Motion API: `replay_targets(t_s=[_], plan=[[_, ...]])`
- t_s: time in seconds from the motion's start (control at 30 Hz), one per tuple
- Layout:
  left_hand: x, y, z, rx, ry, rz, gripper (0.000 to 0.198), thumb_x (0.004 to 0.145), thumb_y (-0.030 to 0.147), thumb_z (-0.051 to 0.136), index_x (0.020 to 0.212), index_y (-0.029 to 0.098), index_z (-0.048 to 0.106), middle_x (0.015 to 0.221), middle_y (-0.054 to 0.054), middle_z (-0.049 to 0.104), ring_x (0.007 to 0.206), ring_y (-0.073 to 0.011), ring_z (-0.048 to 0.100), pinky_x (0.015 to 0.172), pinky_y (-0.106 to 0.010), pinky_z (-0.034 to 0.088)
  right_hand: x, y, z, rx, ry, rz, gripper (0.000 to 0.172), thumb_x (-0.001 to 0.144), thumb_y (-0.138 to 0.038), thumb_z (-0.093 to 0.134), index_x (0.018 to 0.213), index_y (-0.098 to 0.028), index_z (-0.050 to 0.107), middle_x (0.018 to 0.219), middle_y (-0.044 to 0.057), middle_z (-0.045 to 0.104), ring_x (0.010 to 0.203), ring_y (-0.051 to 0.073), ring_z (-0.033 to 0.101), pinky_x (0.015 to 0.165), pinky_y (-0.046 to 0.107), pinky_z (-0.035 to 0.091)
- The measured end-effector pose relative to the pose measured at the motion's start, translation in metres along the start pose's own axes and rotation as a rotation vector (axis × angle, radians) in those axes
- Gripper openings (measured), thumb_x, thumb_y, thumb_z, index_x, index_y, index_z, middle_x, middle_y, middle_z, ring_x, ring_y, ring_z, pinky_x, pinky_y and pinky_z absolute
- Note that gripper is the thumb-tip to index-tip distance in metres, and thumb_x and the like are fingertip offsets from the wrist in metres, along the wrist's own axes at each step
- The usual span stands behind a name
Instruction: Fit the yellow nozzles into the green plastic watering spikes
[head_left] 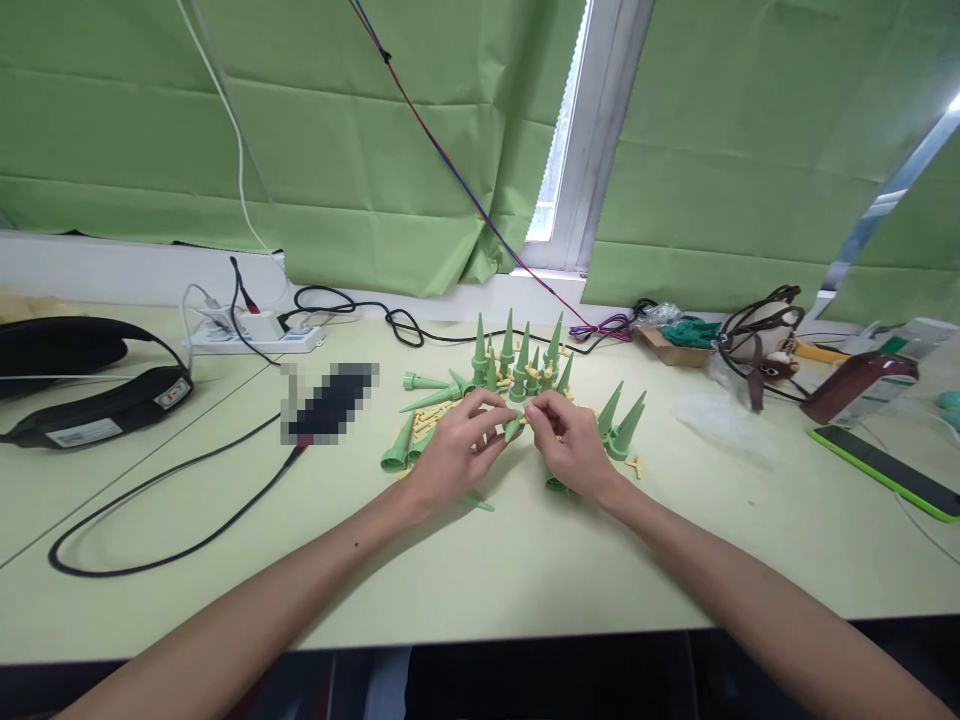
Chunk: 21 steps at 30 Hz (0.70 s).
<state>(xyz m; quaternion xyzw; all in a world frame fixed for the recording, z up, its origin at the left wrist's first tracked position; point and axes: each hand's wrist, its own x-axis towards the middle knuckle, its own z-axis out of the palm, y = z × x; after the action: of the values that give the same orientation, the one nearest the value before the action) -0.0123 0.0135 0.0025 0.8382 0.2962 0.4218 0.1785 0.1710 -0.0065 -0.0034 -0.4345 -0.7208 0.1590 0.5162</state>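
My left hand (456, 448) is closed in a pinch on a green plastic spike (513, 429), held just above the table. Facing it, my right hand (574, 445) has its fingertips pressed together at a small yellow plastic piece (523, 421), which touches the spike; the fingers partly cover it. Behind the hands, several green spikes (524, 360) stand upright with yellow pieces among them. More spikes lie left of my left hand, one being a hollow-ended cone (397, 450), beside a pile of yellow pieces (429, 420). Two upright spikes (621, 430) stand right of my right hand.
A pixelated dark object (330, 405) with a cable lies on the left, near a power strip (262, 338) and black headgear (112, 400). At right are a green-edged phone (889, 470), a dark red bottle (862, 388) and a cardboard box (675, 348).
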Motion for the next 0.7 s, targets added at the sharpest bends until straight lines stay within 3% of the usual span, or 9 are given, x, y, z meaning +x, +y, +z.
replay_targets(t_s=[0.17, 0.33, 0.47, 0.57, 0.7], plan=[[0.0, -0.001, 0.001, 0.013, 0.013, -0.008, 0.019, 0.088, 0.02, 0.059, 0.104, 0.025, 0.068, 0.109, -0.007, 0.057, 0.062, -0.0093, 0.049, 0.062, -0.026, 0.043, 0.0, 0.0, 0.001, 0.004, 0.002, -0.003, 0.023, 0.096, -0.031, 0.047, 0.078, -0.019, 0.054, 0.057, -0.005, 0.044, 0.048, 0.01, 0.039, 0.049, 0.025, 0.031], [0.003, 0.007, 0.001, -0.064, 0.04, -0.129, 0.026, 0.085, 0.023, 0.061, 0.112, 0.024, 0.059, 0.111, -0.006, 0.054, 0.065, -0.0094, 0.053, 0.056, -0.022, 0.046, -0.001, -0.004, 0.001, 0.05, 0.054, -0.002, 0.022, 0.097, -0.032, 0.047, 0.08, -0.019, 0.053, 0.058, -0.005, 0.046, 0.048, 0.009, 0.039, 0.048, 0.024, 0.033], [0.005, 0.008, 0.001, -0.175, 0.048, -0.242, 0.021, 0.085, 0.029, 0.062, 0.103, 0.022, 0.056, 0.107, -0.005, 0.057, 0.065, -0.0097, 0.056, 0.052, -0.021, 0.046, -0.001, -0.004, 0.002, 0.092, 0.101, 0.0, 0.02, 0.096, -0.032, 0.048, 0.082, -0.02, 0.053, 0.059, -0.004, 0.048, 0.048, 0.01, 0.043, 0.048, 0.024, 0.035], [0.007, 0.004, 0.003, -0.35, -0.018, -0.372, 0.022, 0.087, 0.041, 0.059, 0.093, 0.02, 0.057, 0.092, -0.004, 0.059, 0.059, -0.0105, 0.056, 0.045, -0.021, 0.044, -0.001, -0.004, 0.002, 0.098, 0.114, 0.007, 0.019, 0.096, -0.033, 0.049, 0.082, -0.02, 0.053, 0.06, -0.003, 0.049, 0.049, 0.01, 0.044, 0.047, 0.024, 0.036], [0.01, -0.001, 0.005, -0.596, -0.121, -0.525, 0.043, 0.086, 0.058, 0.054, 0.079, 0.016, 0.06, 0.069, -0.002, 0.056, 0.052, -0.0126, 0.054, 0.043, -0.024, 0.046, -0.001, -0.003, 0.002, 0.091, 0.119, 0.001, 0.02, 0.096, -0.033, 0.048, 0.082, -0.02, 0.053, 0.06, -0.003, 0.049, 0.049, 0.01, 0.044, 0.047, 0.023, 0.037]])
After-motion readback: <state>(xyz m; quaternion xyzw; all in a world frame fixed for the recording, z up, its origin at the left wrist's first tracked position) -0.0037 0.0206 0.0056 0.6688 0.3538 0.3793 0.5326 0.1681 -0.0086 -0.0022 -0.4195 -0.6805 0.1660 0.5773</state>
